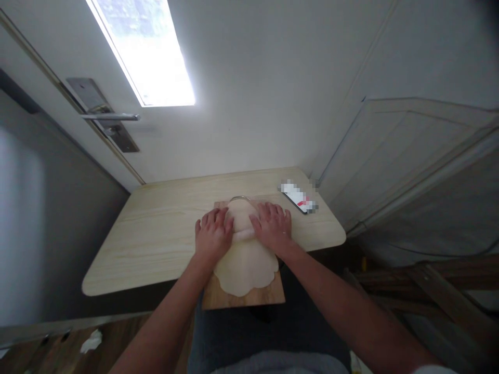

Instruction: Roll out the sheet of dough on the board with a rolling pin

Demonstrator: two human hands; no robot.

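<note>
A thin sheet of pale dough (pixel 245 270) with a wavy edge lies on a wooden cutting board (pixel 249 301). Across the dough runs a short pale bar that looks like a rolling pin (pixel 244 235); only its middle shows between my hands. My left hand (pixel 213 234) covers its left end, palm down, fingers bent forward over the board. On the right end rests my right hand (pixel 273 223), fingers also pointing forward and the thumb toward the middle. Beyond the dough, the board's curved metal handle (pixel 239 198) shows.
The board overhangs the near edge of a pale wooden table (pixel 156 223), above my lap. A phone (pixel 298 198) lies on the table at right. Behind stands a white door with a lever handle (pixel 113 117) and a bright window (pixel 152 57). Crumpled white paper (pixel 91 341) lies at lower left.
</note>
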